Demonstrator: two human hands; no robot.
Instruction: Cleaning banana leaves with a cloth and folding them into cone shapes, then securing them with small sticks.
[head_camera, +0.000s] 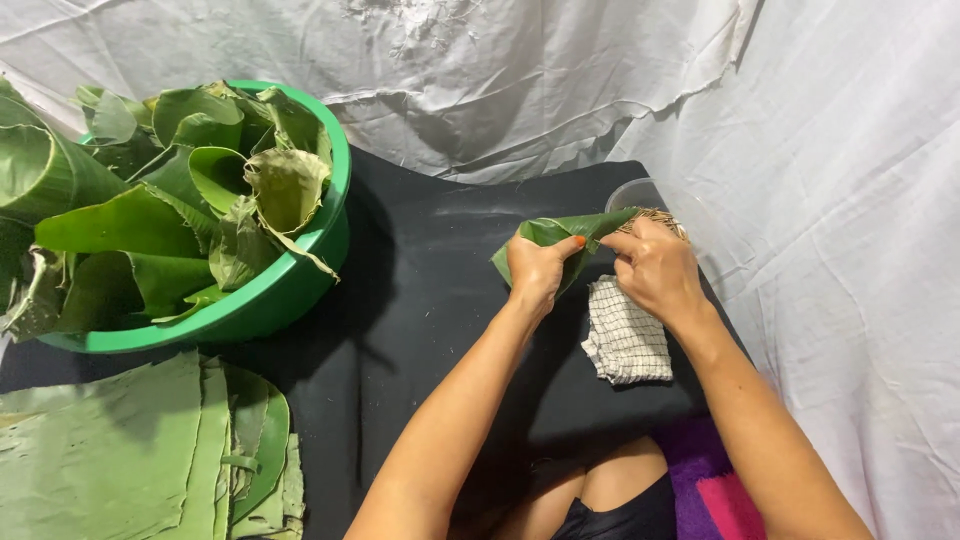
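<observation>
Glossy green leaf (560, 232), smooth plastic basin (300, 290), checked woven cloth (628, 342), matt black mat (420, 300)

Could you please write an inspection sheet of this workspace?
Surface: black mat over white cloth.
Job's things: folded green leaf held by left hand and right hand.
Clutter: checked cloth; clear container behind the hands; flat leaf stack.
Hands: both pinching the leaf.
Cables: nothing seen.
Surroundings: green basin full of leaves; white sheet backdrop.

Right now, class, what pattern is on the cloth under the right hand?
White with a dark check, cloth, head view.
</observation>
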